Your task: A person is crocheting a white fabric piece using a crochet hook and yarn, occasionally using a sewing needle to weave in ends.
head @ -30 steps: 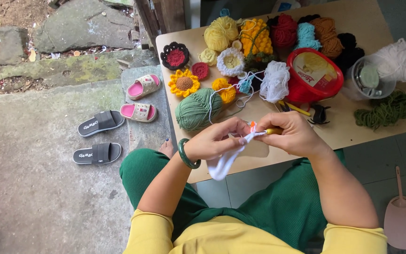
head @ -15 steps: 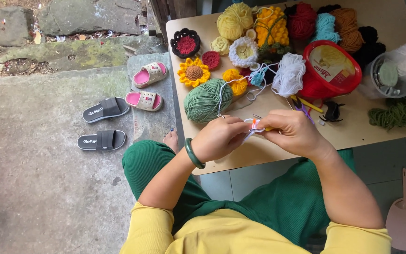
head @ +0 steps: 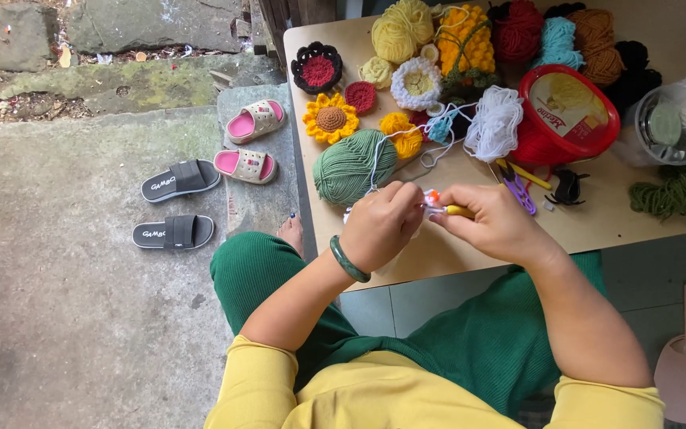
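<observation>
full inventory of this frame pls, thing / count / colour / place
table: 1, light wood, upper right
yarn ball: 1, green, table's near left
yarn balls: several, yellow, red, teal, orange, black, table's far edge
crochet flowers: several, yellow, red-black, white, beside the green ball
loose yarn: 1 bundle, white, mid table
tub: 1, red, right of white yarn
clear container: 1, table's right
scissors: 1, purple, near right hand
slides: 2, black, floor
sandals: 2, beige-pink, stone step
bangle: 1, green, left wrist
left hand: holds white crochet piece
right hand: holds yellow-handled hook
</observation>
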